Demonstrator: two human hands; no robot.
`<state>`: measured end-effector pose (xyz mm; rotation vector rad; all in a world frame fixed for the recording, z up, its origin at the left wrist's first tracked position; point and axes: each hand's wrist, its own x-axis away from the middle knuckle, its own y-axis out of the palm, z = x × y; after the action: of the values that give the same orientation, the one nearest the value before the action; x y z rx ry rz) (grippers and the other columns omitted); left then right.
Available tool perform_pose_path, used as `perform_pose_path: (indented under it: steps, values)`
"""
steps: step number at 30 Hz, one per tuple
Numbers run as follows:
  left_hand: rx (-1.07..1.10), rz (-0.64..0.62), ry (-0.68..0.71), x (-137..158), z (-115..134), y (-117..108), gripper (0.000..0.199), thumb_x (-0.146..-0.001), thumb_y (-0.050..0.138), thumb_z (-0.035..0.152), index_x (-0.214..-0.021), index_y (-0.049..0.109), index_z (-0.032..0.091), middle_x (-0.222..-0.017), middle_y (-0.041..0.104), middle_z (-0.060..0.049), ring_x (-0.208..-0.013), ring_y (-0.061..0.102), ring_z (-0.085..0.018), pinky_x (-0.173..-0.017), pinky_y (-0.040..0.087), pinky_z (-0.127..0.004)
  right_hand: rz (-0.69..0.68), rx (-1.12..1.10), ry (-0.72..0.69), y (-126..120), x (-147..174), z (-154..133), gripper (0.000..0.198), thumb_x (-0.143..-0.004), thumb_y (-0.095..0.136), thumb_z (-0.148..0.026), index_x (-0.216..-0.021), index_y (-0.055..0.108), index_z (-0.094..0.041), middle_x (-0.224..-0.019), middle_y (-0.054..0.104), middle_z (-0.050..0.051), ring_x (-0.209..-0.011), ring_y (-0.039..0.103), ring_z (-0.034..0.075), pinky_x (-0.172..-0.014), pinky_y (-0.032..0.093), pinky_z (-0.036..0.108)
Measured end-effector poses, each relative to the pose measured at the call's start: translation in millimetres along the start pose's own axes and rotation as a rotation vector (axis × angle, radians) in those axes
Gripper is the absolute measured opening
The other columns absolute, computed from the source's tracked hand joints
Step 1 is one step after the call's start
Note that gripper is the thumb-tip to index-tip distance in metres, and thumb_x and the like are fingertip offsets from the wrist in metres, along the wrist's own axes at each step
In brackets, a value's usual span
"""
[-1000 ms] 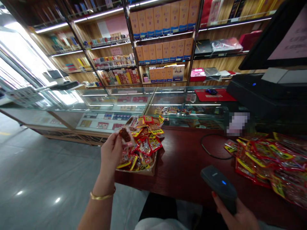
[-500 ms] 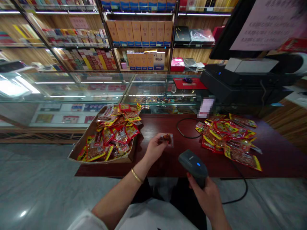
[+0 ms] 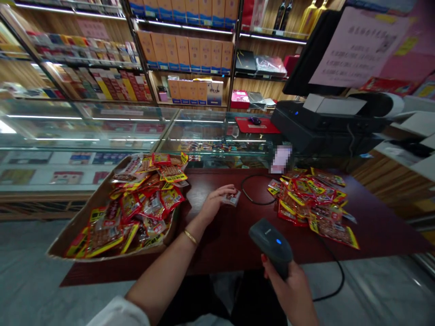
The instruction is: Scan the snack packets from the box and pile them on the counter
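My left hand point(image 3: 215, 202), a gold bangle on its wrist, is closed on a small clear snack packet point(image 3: 231, 197) just above the dark red tabletop point(image 3: 210, 235). My right hand point(image 3: 290, 283) grips the handle of a dark barcode scanner point(image 3: 270, 244) with a blue light on top, its head tilted towards the packet. Left of my left hand, a cardboard box point(image 3: 64, 244) holds a heap of red and yellow snack packets point(image 3: 149, 203). A second pile of such packets point(image 3: 312, 194) lies loose on the table at the right.
A black cable point(image 3: 336, 262) runs by the scanner and loops on the table. Behind stands a glass display counter point(image 3: 136, 129) with a mouse point(image 3: 254, 121) on a red mat point(image 3: 243, 124). At the back right is a monitor point(image 3: 316, 50). Shelves of boxes point(image 3: 193, 52) line the wall.
My view has turned slightly right. The packet in my left hand has been turned over, showing a pale label side, and the fingers lie flatter over it. The scanner stays in my right hand.
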<state>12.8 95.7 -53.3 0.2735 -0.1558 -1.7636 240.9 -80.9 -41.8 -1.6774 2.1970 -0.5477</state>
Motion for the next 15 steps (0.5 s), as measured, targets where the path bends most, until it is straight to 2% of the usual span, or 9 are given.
perform_pose_path:
  steps: [3,5,7,8,11,13,15]
  values:
    - [0.088,-0.050,-0.102,0.8,3.7,-4.0,0.032,-0.081,0.059,0.035,-0.093,0.082,0.016,-0.139,0.062,-0.013,-0.119,0.062,-0.032,-0.096,0.052,-0.042,-0.016,-0.018,-0.014,6.0,3.4,-3.3,0.038,-0.080,0.070,-0.059,-0.071,0.072,-0.022,-0.056,0.070,0.002,-0.053,0.065,0.023,-0.060,0.055,0.030]
    - [-0.004,-0.041,-0.081,-0.6,2.1,-4.5,0.029,-0.083,0.062,0.037,-0.089,0.081,0.016,-0.130,0.065,-0.014,-0.113,0.064,-0.030,-0.097,0.051,-0.042,-0.019,-0.011,-0.018,7.2,5.2,-5.3,0.037,-0.080,0.069,-0.058,-0.071,0.072,-0.022,-0.055,0.069,0.002,-0.054,0.066,0.023,-0.064,0.055,0.030]
    - [-0.165,-0.052,0.020,-2.4,-1.7,-4.7,0.016,-0.076,0.071,0.026,-0.087,0.079,0.017,-0.124,0.065,-0.013,-0.117,0.062,-0.028,-0.105,0.046,-0.042,-0.009,0.019,-0.021,6.7,6.4,-5.4,0.038,-0.080,0.069,-0.059,-0.070,0.072,-0.023,-0.053,0.067,0.002,-0.057,0.067,0.024,-0.066,0.056,0.031]
    - [-0.241,-0.065,0.074,-3.2,-3.9,-4.9,0.018,-0.071,0.073,0.018,-0.088,0.079,0.018,-0.127,0.063,-0.012,-0.123,0.059,-0.028,-0.108,0.044,-0.041,-0.012,0.037,-0.024,6.2,6.7,-4.5,0.038,-0.080,0.069,-0.059,-0.070,0.072,-0.022,-0.053,0.067,0.002,-0.057,0.068,0.025,-0.067,0.056,0.031]
    - [-0.329,-0.088,0.110,-4.5,-9.7,-6.3,0.040,-0.063,0.072,0.005,-0.100,0.077,0.021,-0.145,0.051,-0.012,-0.132,0.052,-0.027,-0.107,0.044,-0.038,-0.047,0.074,-0.032,4.6,6.9,-0.1,0.039,-0.081,0.068,-0.059,-0.073,0.073,-0.022,-0.055,0.069,0.003,-0.059,0.069,0.025,-0.067,0.056,0.032]
    - [-0.260,-0.072,0.032,-4.8,-11.4,-7.1,0.045,-0.063,0.073,0.006,-0.106,0.072,0.020,-0.140,0.057,-0.011,-0.121,0.060,-0.025,-0.097,0.050,-0.035,-0.075,0.094,-0.032,4.0,6.4,2.5,0.038,-0.082,0.067,-0.058,-0.075,0.073,-0.021,-0.057,0.070,0.004,-0.058,0.068,0.025,-0.066,0.056,0.032]
    - [-0.172,-0.041,-0.085,-4.9,-10.8,-7.2,0.036,-0.066,0.073,0.012,-0.101,0.071,0.017,-0.115,0.070,-0.008,-0.096,0.067,-0.019,-0.082,0.052,-0.028,-0.095,0.116,-0.033,3.7,5.2,3.6,0.037,-0.083,0.066,-0.057,-0.076,0.074,-0.021,-0.056,0.071,0.004,-0.055,0.067,0.024,-0.063,0.055,0.031]
